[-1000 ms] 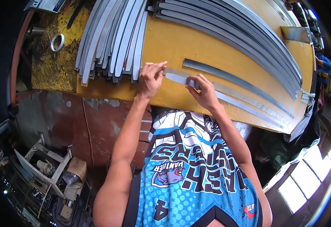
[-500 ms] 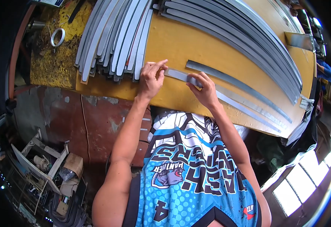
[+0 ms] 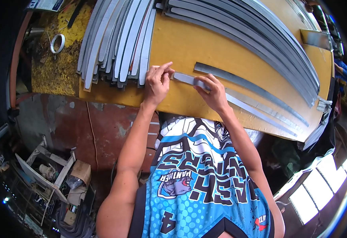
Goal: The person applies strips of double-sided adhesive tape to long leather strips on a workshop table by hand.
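A long, thin pale grey strip (image 3: 184, 78) lies along the front of the yellow table, its left end between my hands. My left hand (image 3: 156, 82) has thumb and fingers closed at that end, index finger pointing up; the exact grip is partly hidden. My right hand (image 3: 214, 94) pinches the strip a little farther right, and the strip runs on beyond it towards the table's right corner. Just behind lies a dark grey curved strip (image 3: 241, 82), touched by neither hand. Between the two, a fainter translucent strip (image 3: 256, 104) rests on the table.
Left of centre, a pile of grey strips (image 3: 125, 43) reaches the table's front edge. Another stack of long strips (image 3: 252, 43) curves along the back right. A tape roll (image 3: 57, 43) sits on the stained left part. Someone's blue sleeve (image 3: 343, 73) shows at far right.
Both hands keep their hold on the pale strip, with only slight finger movement. The view has shifted slightly; the piles stay as they were.
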`<action>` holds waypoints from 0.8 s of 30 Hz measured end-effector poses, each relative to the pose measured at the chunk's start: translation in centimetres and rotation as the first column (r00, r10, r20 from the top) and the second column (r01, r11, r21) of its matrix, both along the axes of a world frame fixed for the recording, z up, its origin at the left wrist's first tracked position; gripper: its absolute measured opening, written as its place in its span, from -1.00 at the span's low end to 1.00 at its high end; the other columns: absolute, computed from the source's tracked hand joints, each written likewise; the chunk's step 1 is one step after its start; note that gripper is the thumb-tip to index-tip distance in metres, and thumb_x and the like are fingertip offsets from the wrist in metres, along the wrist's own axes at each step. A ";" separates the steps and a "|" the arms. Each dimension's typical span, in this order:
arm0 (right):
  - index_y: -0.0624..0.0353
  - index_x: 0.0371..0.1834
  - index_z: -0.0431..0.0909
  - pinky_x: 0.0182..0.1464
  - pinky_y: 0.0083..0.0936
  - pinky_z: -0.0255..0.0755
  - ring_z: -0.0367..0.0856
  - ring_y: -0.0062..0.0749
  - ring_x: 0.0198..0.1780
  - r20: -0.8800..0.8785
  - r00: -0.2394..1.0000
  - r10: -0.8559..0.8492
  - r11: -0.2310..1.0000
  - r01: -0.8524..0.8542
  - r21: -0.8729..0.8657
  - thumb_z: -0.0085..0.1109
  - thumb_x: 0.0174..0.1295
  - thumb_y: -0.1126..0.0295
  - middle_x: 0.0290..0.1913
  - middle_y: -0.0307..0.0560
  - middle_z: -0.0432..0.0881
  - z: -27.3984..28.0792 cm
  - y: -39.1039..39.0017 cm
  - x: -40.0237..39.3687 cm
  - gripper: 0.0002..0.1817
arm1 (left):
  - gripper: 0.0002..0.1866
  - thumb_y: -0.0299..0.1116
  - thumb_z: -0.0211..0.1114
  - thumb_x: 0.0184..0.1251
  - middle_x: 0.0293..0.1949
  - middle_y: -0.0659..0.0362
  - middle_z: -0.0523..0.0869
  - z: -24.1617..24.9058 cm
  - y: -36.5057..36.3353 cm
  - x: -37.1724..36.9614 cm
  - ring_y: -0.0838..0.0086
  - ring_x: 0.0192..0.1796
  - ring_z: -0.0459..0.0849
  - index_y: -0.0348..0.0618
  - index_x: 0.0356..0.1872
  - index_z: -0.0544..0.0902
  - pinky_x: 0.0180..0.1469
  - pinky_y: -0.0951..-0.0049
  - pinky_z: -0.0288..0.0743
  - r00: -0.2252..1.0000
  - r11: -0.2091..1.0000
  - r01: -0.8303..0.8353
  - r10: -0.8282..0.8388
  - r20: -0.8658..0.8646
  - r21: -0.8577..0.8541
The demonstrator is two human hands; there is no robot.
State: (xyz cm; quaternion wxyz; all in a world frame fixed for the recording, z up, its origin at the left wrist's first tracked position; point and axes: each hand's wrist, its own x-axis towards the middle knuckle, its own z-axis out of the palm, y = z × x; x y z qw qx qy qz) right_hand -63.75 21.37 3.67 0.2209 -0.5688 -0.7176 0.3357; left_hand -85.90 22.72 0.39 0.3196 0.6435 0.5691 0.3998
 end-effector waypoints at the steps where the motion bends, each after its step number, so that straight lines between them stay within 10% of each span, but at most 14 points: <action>1: 0.06 -0.09 0.67 -0.21 -0.27 0.51 0.61 -0.07 -0.23 0.000 1.000 -0.003 1.000 0.003 -0.002 0.40 0.10 0.38 -0.26 -0.08 0.60 -0.1 0.0 0.0 -0.71 | -0.60 -0.68 0.18 0.14 -0.30 0.21 0.78 -0.1 0.0 0.0 0.31 -0.16 0.61 -0.20 0.03 0.65 0.00 0.30 0.47 1.000 1.000 -0.002 0.002 -0.005 0.001; 24: 0.03 -0.13 0.68 -0.24 -0.27 0.48 0.57 -0.09 -0.27 0.025 0.999 -0.024 1.000 0.024 0.003 0.40 0.08 0.36 -0.31 -0.09 0.55 -0.4 0.0 -0.1 -0.74 | -0.59 -0.74 0.14 0.19 -0.25 0.14 0.73 0.2 0.1 -0.2 0.35 -0.13 0.66 -0.21 0.06 0.64 -0.03 0.38 0.59 0.998 1.000 0.022 -0.022 -0.056 -0.012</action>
